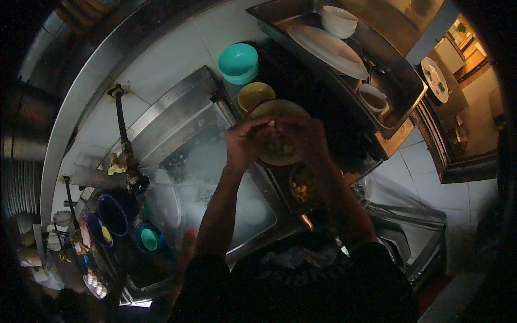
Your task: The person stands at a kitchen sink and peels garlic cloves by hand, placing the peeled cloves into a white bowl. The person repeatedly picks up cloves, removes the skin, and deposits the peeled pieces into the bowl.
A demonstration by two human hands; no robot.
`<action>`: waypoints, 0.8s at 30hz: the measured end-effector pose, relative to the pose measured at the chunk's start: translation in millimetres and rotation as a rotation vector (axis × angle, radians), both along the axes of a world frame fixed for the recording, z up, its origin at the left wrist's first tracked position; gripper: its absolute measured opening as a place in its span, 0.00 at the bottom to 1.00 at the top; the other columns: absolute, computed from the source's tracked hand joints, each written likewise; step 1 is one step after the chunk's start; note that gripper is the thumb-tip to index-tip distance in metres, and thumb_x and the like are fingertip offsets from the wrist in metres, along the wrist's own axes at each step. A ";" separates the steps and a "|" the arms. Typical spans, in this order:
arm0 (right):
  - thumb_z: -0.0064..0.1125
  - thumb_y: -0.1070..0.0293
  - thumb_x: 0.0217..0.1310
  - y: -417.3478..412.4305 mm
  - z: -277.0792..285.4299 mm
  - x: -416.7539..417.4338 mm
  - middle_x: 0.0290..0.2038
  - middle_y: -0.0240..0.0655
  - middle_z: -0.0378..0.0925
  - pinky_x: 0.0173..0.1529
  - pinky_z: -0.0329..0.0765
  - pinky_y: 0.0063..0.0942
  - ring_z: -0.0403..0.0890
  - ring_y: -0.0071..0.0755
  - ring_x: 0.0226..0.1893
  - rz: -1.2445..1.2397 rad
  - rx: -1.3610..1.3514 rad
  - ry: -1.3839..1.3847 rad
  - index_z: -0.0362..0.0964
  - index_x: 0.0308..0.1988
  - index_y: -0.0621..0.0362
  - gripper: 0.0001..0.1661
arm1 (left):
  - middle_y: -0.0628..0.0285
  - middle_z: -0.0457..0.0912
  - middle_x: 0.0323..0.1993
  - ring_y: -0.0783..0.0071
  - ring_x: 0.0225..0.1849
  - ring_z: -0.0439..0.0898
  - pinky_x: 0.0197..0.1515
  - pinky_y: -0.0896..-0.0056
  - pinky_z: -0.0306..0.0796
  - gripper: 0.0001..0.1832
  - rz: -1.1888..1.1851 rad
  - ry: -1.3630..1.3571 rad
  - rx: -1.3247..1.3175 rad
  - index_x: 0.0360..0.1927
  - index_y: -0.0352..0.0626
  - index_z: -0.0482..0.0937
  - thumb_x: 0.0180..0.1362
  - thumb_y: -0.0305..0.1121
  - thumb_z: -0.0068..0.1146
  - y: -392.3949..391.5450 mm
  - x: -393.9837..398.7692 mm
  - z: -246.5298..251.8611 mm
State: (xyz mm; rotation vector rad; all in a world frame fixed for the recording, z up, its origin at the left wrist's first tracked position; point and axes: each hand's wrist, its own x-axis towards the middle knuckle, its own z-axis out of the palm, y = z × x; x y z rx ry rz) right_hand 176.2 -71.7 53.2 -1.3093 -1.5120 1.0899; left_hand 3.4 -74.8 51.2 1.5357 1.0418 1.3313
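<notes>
Both my hands are together over a round, pale bowl or plate with food pieces on it. My left hand is at its left side and my right hand at its right, their fingertips nearly meeting around a small pale bit. Dim light hides whether either hand grips the rim. Just behind the dish is a yellow bowl, and beyond it are stacked turquoise bowls. Below the dish, a dark container holds orange-brown food pieces, partly hidden by my right forearm.
A metal sink with cloudy water lies left, holding a submerged pale dish. A faucet pipe rises beside it. At upper right, a metal tray holds an oval platter, white bowls and a cup.
</notes>
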 end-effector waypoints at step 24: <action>0.60 0.69 0.57 -2.4 -5.6 -7.8 0.34 0.38 0.83 0.42 0.78 0.26 0.82 0.24 0.37 -0.066 0.430 -0.245 0.79 0.40 0.58 0.10 | 0.57 0.83 0.35 0.62 0.36 0.83 0.40 0.66 0.78 0.18 0.234 0.416 0.521 0.41 0.43 0.82 0.43 0.18 0.61 -11.8 3.6 -4.1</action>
